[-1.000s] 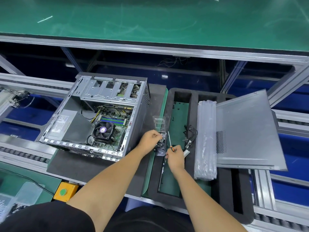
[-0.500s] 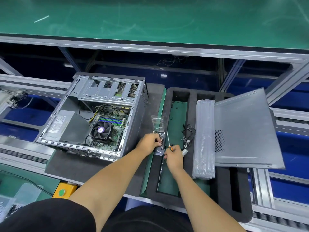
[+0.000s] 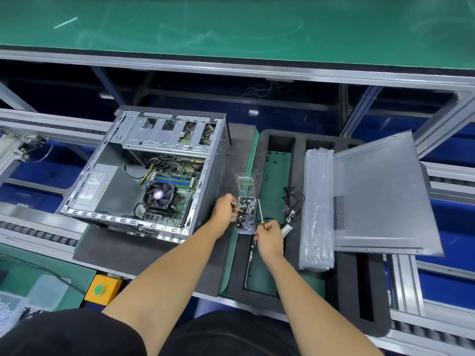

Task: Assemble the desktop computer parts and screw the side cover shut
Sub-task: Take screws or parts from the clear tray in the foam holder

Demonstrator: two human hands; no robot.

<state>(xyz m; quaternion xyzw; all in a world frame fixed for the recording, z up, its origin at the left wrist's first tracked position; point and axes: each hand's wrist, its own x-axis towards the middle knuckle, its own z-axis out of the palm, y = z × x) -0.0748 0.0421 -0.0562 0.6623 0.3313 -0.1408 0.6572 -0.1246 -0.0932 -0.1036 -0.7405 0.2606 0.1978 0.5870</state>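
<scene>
While the grey steel computer case [image 3: 144, 176] lies open on its side at centre left of the frame, your task looks to be in its early-to-middle part; one black cooler fan [image 3: 158, 195] and one silver power supply [image 3: 102, 186] already sit inside, but the cover is off and no screw is driven; I judge that the loose parts, the closing and the screwing are all left. Your left hand [image 3: 225, 210] has its fingers curled at the edge of the one small clear plastic screw box [image 3: 246, 213], seemingly pinching a screw, though I cannot tell for sure; your right hand [image 3: 270, 237] grips one thin orange-handled screwdriver [image 3: 261, 214] just right of that box. One flat grey metal side cover [image 3: 380, 196] rests at right, well apart from the case; beside it lie one clear plastic sleeve [image 3: 317, 214] and one bundle of black cables [image 3: 291, 201], in the black foam tray [image 3: 262, 150].
</scene>
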